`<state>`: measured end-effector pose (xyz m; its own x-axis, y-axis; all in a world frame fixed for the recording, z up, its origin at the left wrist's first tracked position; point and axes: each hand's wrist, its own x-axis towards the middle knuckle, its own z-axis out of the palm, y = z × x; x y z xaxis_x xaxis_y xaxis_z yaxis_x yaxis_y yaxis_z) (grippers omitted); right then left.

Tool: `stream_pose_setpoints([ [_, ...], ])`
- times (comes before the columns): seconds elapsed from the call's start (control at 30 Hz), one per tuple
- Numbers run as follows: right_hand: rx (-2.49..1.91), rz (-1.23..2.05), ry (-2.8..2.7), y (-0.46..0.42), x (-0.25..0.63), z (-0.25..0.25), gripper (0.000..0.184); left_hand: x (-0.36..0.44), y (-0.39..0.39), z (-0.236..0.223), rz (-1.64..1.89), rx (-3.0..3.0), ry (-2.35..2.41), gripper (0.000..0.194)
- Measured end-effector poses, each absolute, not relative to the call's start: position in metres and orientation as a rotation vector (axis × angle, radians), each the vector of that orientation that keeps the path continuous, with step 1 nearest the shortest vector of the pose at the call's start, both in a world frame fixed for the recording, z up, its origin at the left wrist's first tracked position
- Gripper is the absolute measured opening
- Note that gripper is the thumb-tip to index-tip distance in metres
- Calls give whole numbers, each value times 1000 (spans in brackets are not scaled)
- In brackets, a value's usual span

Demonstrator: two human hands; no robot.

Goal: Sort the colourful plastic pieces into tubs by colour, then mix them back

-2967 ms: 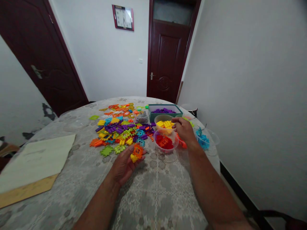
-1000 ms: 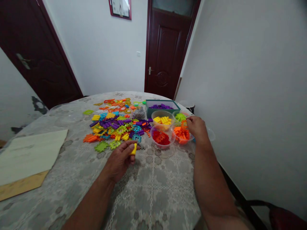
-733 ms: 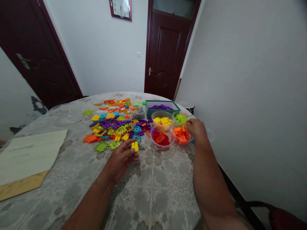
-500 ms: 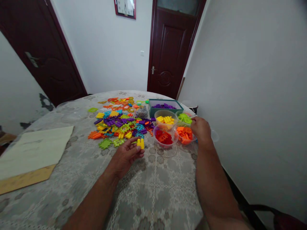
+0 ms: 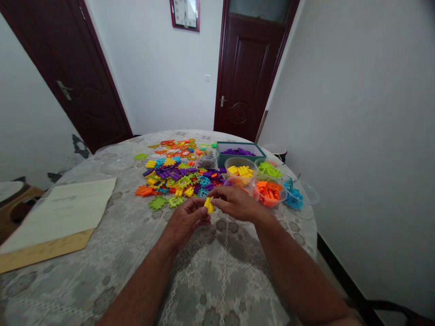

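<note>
My left hand (image 5: 187, 222) holds a yellow plastic building piece (image 5: 209, 206) between thumb and fingers, just above the tablecloth. My right hand (image 5: 234, 202) reaches in from the right, its fingertips closed on the same yellow piece. Behind the hands lies a mixed pile of coloured building pieces (image 5: 173, 175), purple, yellow, green, blue and orange. My right hand partly covers a clear bowl (image 5: 231, 181) beside it. Two green toothed pieces (image 5: 158, 203) lie at the pile's near edge.
Clear bowls hold yellow pieces (image 5: 240, 171), green pieces (image 5: 269, 169), orange pieces (image 5: 268, 190) and blue pieces (image 5: 293, 197). Behind them stands a dark green box (image 5: 222, 158) with purple pieces. At the left lies a paper sheet (image 5: 64, 210) on brown card (image 5: 47, 250). A wall rises at the right.
My right hand has moved left from the bowl of green pieces to the yellow piece in my left hand and now grips it too. The view has shifted slightly.
</note>
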<state>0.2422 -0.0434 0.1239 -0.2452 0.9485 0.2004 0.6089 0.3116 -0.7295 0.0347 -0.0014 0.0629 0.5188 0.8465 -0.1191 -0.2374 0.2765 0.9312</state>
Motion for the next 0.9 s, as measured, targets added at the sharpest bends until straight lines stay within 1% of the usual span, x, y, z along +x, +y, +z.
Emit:
stream_pose_setpoints([
  [0.1, -1361, 867, -1883, -39, 247, 119, 22, 35, -1, 64, 833, 1068, 726, 43],
  [0.17, -1401, 877, -1815, -34, 260, 118, 22, 36, -1, 63, 855, 1082, 755, 41],
  [0.2, -1442, 799, -1762, -31, 268, 118, 22, 35, -1, 62, 875, 1085, 780, 40],
  [0.27, -1547, 534, -1566, -25, 286, 117, 27, 34, 1, 61, 932, 1087, 846, 39],
  [0.33, -1633, 315, -1307, -20, 303, 113, 39, 32, 3, 60, 1014, 1105, 921, 37],
  [0.4, -1685, 210, -1135, -16, 318, 108, 49, 28, 7, 60, 1117, 1142, 1000, 34],
  [0.43, -1700, 179, -1105, -14, 323, 105, 50, 25, 10, 60, 1170, 1164, 1041, 32],
  [0.53, -1716, 102, -1115, -13, 325, 101, 44, 16, 19, 59, 1316, 1263, 1184, 25],
  [0.63, -1668, 100, -1216, -15, 304, 104, 36, 6, 28, 54, 1367, 1524, 1353, 20],
  [0.7, -1620, 137, -1357, -18, 278, 104, 33, 2, 32, 48, 1326, 1780, 1481, 27],
  [0.77, -1549, 153, -1543, -21, 247, 96, 32, -1, 35, 42, 1260, 1986, 1611, 41],
  [0.9, -1397, 71, -1849, -22, 192, 52, 42, -2, 35, 27, 1105, 2118, 1884, 63],
])
